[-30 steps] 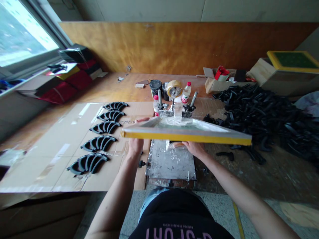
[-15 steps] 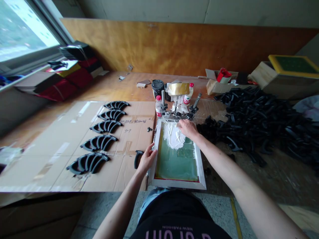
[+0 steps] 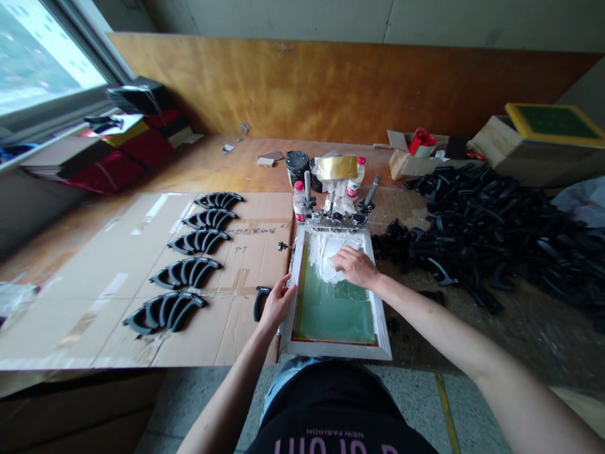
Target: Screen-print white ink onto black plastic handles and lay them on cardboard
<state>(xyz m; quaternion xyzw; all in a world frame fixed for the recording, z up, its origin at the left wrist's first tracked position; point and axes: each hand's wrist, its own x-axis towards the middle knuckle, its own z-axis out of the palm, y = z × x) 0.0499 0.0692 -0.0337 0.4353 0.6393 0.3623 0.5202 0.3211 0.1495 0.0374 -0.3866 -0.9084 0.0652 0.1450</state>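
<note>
A screen printing frame (image 3: pixel 384 328) with a pale metal border and green mesh lies in front of me. White paste (image 3: pixel 317 258) is smeared over the mesh's far part. My right hand (image 3: pixel 357 267) is closed on a small squeegee, mostly hidden by the fingers, low over the paste. My left hand (image 3: pixel 278 304) grips the frame's left edge, thumb and fingertips against the border. Just left of that hand, a black curved handle (image 3: pixel 259 302) lies at the cardboard's edge. A metal hinge clamp (image 3: pixel 335 219) holds the frame's far end.
Several fanned rows of black curved handles (image 3: pixel 165 311) lie on the cardboard (image 3: pixel 108 252) at left. A large heap of black handles (image 3: pixel 491 227) covers the right side. Bottles (image 3: pixel 299 202) and a dark tub (image 3: pixel 297 167) stand behind the clamp. Boxes (image 3: pixel 496 145) sit back right.
My right hand has come from the frame's far end toward me, drawing the squeegee across the white paste. My left hand stays at the frame's left edge.
</note>
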